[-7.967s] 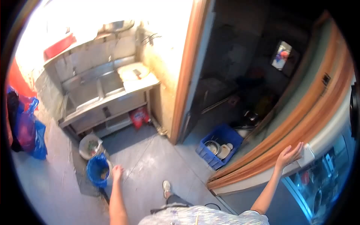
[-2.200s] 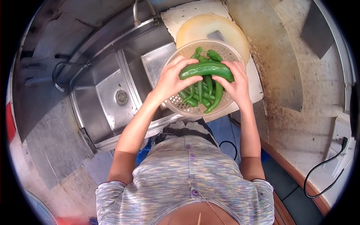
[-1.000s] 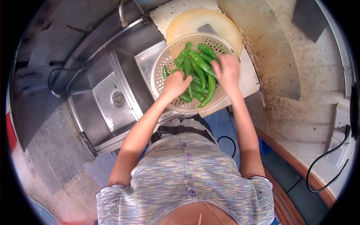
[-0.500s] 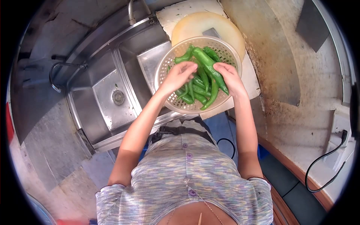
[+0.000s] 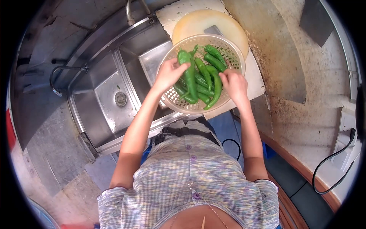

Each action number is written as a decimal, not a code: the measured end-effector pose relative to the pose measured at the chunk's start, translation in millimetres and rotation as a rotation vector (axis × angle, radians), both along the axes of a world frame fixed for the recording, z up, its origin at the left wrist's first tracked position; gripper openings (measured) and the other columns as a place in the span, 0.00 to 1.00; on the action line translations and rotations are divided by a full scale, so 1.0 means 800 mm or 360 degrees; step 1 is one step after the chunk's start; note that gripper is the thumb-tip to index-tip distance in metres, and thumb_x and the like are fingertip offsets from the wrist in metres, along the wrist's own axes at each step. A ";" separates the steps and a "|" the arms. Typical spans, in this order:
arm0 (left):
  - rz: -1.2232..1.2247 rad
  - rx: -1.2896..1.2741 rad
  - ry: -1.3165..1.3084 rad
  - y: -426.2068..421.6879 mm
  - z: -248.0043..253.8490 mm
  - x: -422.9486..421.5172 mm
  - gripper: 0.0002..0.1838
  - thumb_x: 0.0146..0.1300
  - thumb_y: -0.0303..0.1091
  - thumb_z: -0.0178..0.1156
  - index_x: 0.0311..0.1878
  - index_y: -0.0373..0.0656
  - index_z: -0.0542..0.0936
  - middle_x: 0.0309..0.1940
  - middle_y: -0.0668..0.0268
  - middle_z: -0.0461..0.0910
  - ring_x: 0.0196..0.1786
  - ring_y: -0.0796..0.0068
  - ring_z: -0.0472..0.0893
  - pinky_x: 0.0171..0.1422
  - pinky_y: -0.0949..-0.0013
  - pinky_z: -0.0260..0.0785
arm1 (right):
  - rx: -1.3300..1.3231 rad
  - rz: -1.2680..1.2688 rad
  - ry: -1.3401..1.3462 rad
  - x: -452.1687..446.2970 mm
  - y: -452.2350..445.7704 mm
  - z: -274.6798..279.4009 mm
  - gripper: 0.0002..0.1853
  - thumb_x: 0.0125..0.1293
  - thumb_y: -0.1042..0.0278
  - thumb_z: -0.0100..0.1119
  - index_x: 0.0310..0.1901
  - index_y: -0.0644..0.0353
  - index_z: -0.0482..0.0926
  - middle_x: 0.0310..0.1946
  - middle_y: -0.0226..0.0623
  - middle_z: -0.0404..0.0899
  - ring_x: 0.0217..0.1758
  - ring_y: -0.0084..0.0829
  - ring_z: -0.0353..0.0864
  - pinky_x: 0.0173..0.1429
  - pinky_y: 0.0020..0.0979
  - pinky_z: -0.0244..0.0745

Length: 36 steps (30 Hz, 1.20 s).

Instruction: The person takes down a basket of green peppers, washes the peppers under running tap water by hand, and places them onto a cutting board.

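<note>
Across the left spreads the wide, silver, twin-basin steel sink (image 5: 106, 88), its left basin spotted and wet-looking. At the far right of it, there's the round, pale-yellow, thick chopping board (image 5: 233, 27). In front of that, overlapping its near edge in this view, comes the round, beige, perforated plastic colander (image 5: 235, 56), and here's where all the action is!

Inside it lie the glossy, green, slender peppers (image 5: 206, 78), heaped mostly in the middle and near part, with a couple set apart at the far right. Handling these well, I'd say, means lifting one at a time, pinching near the thick stem end, and keeping the movement low so nothing rolls over the rim. A light touch should do; a hard squeeze could split the skin.

Now the hands: both forearms reach in from the near side, angled toward each other over the colander. The left hand (image 5: 167, 75) is at the left rim, thumb pressed over the upper part of the long, broad, bright-green pepper (image 5: 189, 81), fingers tucked behind, so it looks clamped on it. Over on the right, the right hand (image 5: 233, 84) hangs above the rim, fingers curled, thumb pointing inward beside the heap; whether those fingertips pinch anything, I can't tell.
</note>
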State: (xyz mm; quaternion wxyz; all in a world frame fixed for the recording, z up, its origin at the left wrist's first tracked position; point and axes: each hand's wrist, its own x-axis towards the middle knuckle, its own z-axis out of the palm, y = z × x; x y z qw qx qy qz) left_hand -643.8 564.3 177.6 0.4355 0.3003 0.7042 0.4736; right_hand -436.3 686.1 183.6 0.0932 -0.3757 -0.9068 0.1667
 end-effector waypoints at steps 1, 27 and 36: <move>-0.0149 -0.0124 0.0249 -0.008 -0.014 -0.009 0.21 0.54 0.39 0.61 0.45 0.32 0.75 0.26 0.61 0.79 0.27 0.77 0.77 0.33 0.72 0.68 | -0.0215 -0.0045 -0.0336 -0.005 -0.011 0.017 0.12 0.56 0.60 0.58 0.28 0.62 0.74 0.24 0.47 0.78 0.30 0.45 0.80 0.35 0.41 0.74; -0.1036 0.0443 0.1788 0.001 -0.022 0.125 0.20 0.51 0.26 0.52 0.50 0.39 0.73 0.43 0.63 0.73 0.49 0.65 0.73 0.51 0.66 0.66 | -0.0845 -0.0384 0.1082 0.023 0.026 -0.003 0.14 0.58 0.73 0.57 0.46 0.65 0.74 0.21 0.33 0.75 0.21 0.20 0.70 0.25 0.22 0.64; -0.1393 0.0004 0.2370 0.036 -0.018 0.123 0.15 0.54 0.33 0.51 0.45 0.46 0.78 0.44 0.69 0.74 0.49 0.73 0.70 0.48 0.70 0.60 | -0.0419 -0.0263 0.0606 0.029 0.020 -0.015 0.12 0.59 0.76 0.53 0.45 0.67 0.74 0.32 0.43 0.79 0.29 0.28 0.78 0.34 0.26 0.73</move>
